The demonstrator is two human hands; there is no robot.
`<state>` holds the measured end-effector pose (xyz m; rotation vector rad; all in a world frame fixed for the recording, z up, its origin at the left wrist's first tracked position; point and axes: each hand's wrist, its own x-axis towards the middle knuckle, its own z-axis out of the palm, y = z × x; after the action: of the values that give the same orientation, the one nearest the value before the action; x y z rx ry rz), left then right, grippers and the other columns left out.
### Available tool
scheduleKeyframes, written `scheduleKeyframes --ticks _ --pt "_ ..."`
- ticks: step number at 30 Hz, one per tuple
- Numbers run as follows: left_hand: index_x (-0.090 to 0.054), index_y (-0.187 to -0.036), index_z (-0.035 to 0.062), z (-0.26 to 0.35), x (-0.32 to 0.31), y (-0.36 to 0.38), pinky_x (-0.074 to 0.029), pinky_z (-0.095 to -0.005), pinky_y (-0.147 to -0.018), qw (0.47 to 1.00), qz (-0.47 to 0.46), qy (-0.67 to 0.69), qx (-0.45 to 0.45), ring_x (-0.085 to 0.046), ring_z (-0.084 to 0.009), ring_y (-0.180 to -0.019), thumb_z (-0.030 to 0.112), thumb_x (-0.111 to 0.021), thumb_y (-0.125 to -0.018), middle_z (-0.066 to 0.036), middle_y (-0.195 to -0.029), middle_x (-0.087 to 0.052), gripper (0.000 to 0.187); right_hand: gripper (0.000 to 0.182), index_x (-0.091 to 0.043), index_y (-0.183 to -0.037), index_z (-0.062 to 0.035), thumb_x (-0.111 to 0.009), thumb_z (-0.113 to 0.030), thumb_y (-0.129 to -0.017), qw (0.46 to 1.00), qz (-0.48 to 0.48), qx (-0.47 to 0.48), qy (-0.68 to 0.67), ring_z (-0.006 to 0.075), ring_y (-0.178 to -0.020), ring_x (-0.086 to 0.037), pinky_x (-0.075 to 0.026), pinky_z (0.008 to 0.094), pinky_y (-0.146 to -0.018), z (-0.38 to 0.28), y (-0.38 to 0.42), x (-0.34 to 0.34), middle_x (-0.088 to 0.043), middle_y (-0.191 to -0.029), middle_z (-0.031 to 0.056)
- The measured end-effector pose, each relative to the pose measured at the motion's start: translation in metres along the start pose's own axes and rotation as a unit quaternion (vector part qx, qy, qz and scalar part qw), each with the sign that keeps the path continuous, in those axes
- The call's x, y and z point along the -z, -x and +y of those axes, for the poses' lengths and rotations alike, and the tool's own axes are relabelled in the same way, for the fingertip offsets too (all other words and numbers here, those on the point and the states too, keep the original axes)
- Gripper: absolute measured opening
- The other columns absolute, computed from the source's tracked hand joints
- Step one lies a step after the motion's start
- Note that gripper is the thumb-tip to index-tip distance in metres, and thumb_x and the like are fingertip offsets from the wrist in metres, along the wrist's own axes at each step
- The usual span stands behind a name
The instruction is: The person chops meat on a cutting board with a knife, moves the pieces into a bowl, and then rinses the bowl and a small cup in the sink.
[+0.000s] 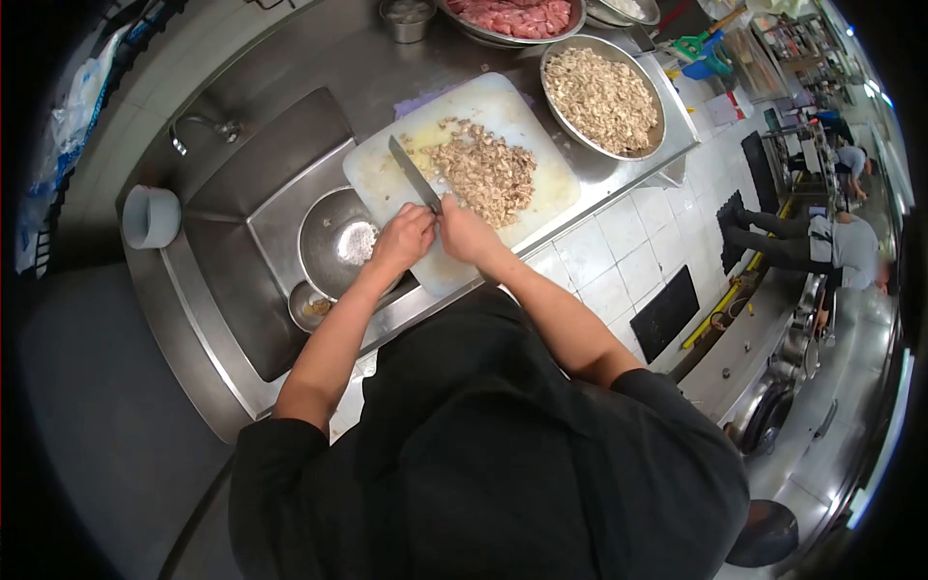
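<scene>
My right hand (467,232) is wrapped round the handle of a kitchen knife (414,172), its blade pointing away from me over a white cutting board (377,184). Close beside it, my left hand (406,235) has its fingers curled together near the heel of the blade. What those fingers hold, if anything, is hidden. Just right of the blade lies a pile of chopped brownish food (488,174), with small bits scattered toward the far side of the board.
A bowl of chopped pieces (601,101) stands right of the board, and a bowl of raw meat (512,17) is behind. At left, a sink (280,159) holds a metal bowl (324,237). A white container (152,217) sits on its edge. Other people (851,246) are farther right.
</scene>
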<state>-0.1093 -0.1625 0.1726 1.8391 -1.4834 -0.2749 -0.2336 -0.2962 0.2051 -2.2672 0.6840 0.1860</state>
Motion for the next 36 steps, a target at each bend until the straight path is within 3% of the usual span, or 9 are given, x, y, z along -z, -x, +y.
scheduleKeyframes --ticks 3,10,18,20,22,24,25,28,36 --pt "-0.073 -0.1 -0.0005 -0.002 -0.002 -0.009 -0.056 -0.044 -0.09 0.999 -0.041 -0.016 0.031 -0.066 -0.0356 -0.104 0.0 -0.071 -0.084 -0.016 -0.108 -0.071 0.017 0.03 -0.047 -0.121 0.0036 -0.053 -0.007 -0.094 0.999 0.017 0.04 0.003 0.0542 -0.09 -0.069 -0.053 0.064 -0.08 0.004 -0.005 0.036 -0.07 -0.09 0.0362" --pt "-0.072 -0.113 -0.0002 0.019 -0.025 -0.03 -0.056 -0.0429 -0.096 0.987 0.102 0.077 0.099 -0.067 -0.0382 -0.115 0.005 -0.065 -0.097 -0.017 -0.116 -0.072 0.019 0.027 -0.046 -0.122 -0.0046 -0.052 -0.013 -0.097 0.98 0.068 -0.1 0.158 0.05 -0.087 -0.072 -0.055 0.0612 -0.076 0.083 0.037 0.118 -0.072 -0.091 0.0313" --pt "-0.071 -0.128 0.0031 -0.025 -0.022 -0.159 -0.05 -0.0441 -0.107 0.981 0.149 -0.009 0.127 -0.064 -0.0377 -0.124 0.021 -0.059 -0.102 -0.018 -0.131 -0.071 0.034 0.025 -0.047 -0.119 -0.005 -0.052 -0.009 -0.095 0.984 0.051 -0.084 0.151 0.05 -0.087 -0.072 -0.056 0.0613 -0.077 0.094 0.037 0.1 -0.072 -0.089 0.0326" --pt "-0.07 -0.129 0.0032 -0.031 -0.028 -0.182 -0.048 -0.0432 -0.109 0.972 0.07 0.043 0.221 -0.063 -0.0365 -0.126 0.027 -0.058 -0.103 -0.017 -0.133 -0.071 0.038 0.02 -0.046 -0.116 -0.0038 -0.05 -0.01 -0.097 0.991 0.033 -0.086 0.093 0.0526 -0.086 -0.07 -0.054 0.0633 -0.077 0.095 0.039 0.109 -0.07 -0.087 0.0339" --pt "-0.071 -0.128 0.0031 -0.016 -0.027 -0.193 -0.049 -0.0423 -0.107 0.986 0.073 -0.018 0.147 -0.063 -0.0347 -0.126 0.03 -0.058 -0.103 -0.014 -0.134 -0.071 0.039 0.019 -0.046 -0.115 -0.0035 -0.051 -0.018 -0.103 0.995 0.077 -0.045 0.043 0.056 -0.076 -0.066 -0.05 0.0652 -0.071 0.109 0.047 0.117 -0.068 -0.079 0.0335" --pt "-0.073 -0.122 0.0023 0.013 -0.026 -0.194 -0.049 -0.042 -0.105 0.961 -0.079 0.061 0.258 -0.063 -0.0349 -0.125 0.029 -0.059 -0.103 -0.013 -0.133 -0.071 0.036 0.018 -0.046 -0.113 -0.0023 -0.051 -0.014 -0.101 0.997 0.056 -0.04 0.031 0.0557 -0.079 -0.067 -0.051 0.0652 -0.074 0.119 0.063 0.135 -0.068 -0.081 0.0343" --pt "-0.076 -0.113 0.0045 0.019 -0.037 -0.185 -0.051 -0.0435 -0.1 0.99 0.003 -0.028 0.137 -0.066 -0.0342 -0.116 0.025 -0.063 -0.099 -0.012 -0.121 -0.074 0.028 0.016 -0.045 -0.111 -0.0011 -0.05 -0.011 -0.099 0.998 0.044 -0.038 0.024 0.0554 -0.082 -0.068 -0.052 0.0652 -0.077 0.118 0.069 0.145 -0.069 -0.084 0.0351" --pt "-0.077 -0.106 0.0075 0.054 -0.048 -0.145 -0.05 -0.0446 -0.097 0.996 0.028 -0.079 -0.001 -0.065 -0.0323 -0.107 0.021 -0.069 -0.093 -0.01 -0.11 -0.074 0.021 0.018 -0.046 -0.111 0.0003 -0.053 -0.01 -0.097 0.999 0.008 -0.033 -0.001 0.0542 -0.084 -0.069 -0.052 0.0645 -0.078 0.126 0.078 0.153 -0.07 -0.086 0.0346" --pt "-0.077 -0.102 0.0088 0.085 -0.082 -0.096 -0.047 -0.0434 -0.1 0.99 -0.047 -0.131 -0.005 -0.062 -0.0273 -0.107 0.017 -0.072 -0.088 -0.004 -0.106 -0.071 0.017 0.027 -0.047 -0.119 0.006 -0.052 -0.003 -0.094 0.992 -0.108 -0.019 0.056 0.0525 -0.097 -0.07 -0.054 0.0605 -0.085 0.085 0.077 0.155 -0.07 -0.1 0.0363"
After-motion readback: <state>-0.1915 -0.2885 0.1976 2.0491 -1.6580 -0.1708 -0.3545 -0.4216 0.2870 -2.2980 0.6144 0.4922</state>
